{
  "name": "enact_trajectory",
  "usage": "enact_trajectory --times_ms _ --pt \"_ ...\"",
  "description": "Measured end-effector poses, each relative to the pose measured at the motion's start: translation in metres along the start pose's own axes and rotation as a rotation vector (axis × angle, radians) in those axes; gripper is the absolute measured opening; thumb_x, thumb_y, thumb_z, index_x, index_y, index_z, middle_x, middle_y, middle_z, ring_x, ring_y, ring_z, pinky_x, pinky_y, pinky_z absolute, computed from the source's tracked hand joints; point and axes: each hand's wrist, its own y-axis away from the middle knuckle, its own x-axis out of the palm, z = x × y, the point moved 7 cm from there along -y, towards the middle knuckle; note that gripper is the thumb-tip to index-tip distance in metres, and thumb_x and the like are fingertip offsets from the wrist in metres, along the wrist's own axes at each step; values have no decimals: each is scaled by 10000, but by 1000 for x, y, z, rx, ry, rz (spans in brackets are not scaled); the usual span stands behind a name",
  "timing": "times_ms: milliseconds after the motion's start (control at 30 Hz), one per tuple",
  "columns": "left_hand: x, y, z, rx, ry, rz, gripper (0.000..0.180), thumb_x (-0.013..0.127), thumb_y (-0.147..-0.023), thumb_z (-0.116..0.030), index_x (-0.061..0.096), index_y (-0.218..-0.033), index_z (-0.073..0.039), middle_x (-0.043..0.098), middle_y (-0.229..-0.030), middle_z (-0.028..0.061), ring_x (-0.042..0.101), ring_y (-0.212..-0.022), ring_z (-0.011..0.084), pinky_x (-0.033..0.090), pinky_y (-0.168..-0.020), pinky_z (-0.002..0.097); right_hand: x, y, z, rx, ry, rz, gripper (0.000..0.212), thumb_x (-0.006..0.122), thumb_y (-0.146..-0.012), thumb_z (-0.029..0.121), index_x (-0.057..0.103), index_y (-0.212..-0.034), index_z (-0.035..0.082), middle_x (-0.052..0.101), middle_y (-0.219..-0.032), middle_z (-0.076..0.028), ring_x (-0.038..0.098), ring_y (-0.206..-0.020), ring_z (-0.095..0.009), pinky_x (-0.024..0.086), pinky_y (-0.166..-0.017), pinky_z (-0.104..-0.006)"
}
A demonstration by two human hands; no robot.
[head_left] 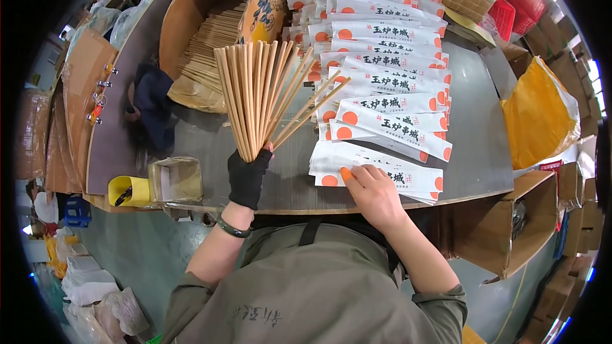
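My left hand (250, 175), in a black fingerless glove, is closed round the lower ends of a bundle of chopsticks (255, 99). The pale wooden sticks fan out upward, and a few lean far to the right. On the nearest pile of white paper sleeves (417, 181), my right hand (370, 188) rests with bent fingers apart. An orange finger cot covers one of its digits. These long flat sleeves carry orange dots and dark print. More overlapping sleeves (382, 60) run in a long row toward the far side of the table.
Many loose chopsticks (213, 41) lie in an open carton (182, 22) at the far left. A yellow container (129, 191) and a clear plastic box (177, 179) sit at the table's left front edge. To the right are a yellow sack (542, 111) and an open cardboard box (510, 223).
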Motion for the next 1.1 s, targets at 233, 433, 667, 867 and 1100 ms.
enact_trajectory --times_ms 233,433,667,867,1100 --pt "-20 4 -7 -51 -156 65 188 720 -845 -178 678 -930 -16 601 -693 -9 513 -582 59 396 -531 217 -4 -1 -44 342 -382 -144 169 748 -769 35 643 -901 18 593 -812 -91 598 -718 -237 500 -643 -337" --pt "-44 -2 -22 112 -362 229 282 765 -794 -157 682 -995 22 709 -834 80 661 -742 157 517 -680 295 -28 -7 -72 750 -643 -64 168 773 -803 83 625 -794 4 571 -772 -17 526 -695 -97 436 -629 -262" --pt "-24 -4 -52 269 -494 429 258 738 -821 -156 687 -1020 1 724 -909 100 675 -843 143 527 -732 300 -38 -30 -31 171 -288 -127 145 782 -725 72 656 -791 40 601 -823 -30 580 -751 -205 482 -643 -320" --pt "57 15 -42 -49 287 277 259 699 -886 -234 683 -1025 -15 699 -961 67 630 -854 98 505 -695 270 -33 -71 7 -49 25 -115 185 724 -766 158 659 -916 71 597 -921 -54 576 -899 -240 478 -755 -353" --pt "12 -5 -32 246 -277 21 259 743 -848 -202 677 -969 17 688 -795 63 634 -714 124 504 -665 280 21 -10 0 -74 191 278 376 684 -765 155 605 -1094 -10 570 -978 -90 571 -925 -253 489 -771 -367"
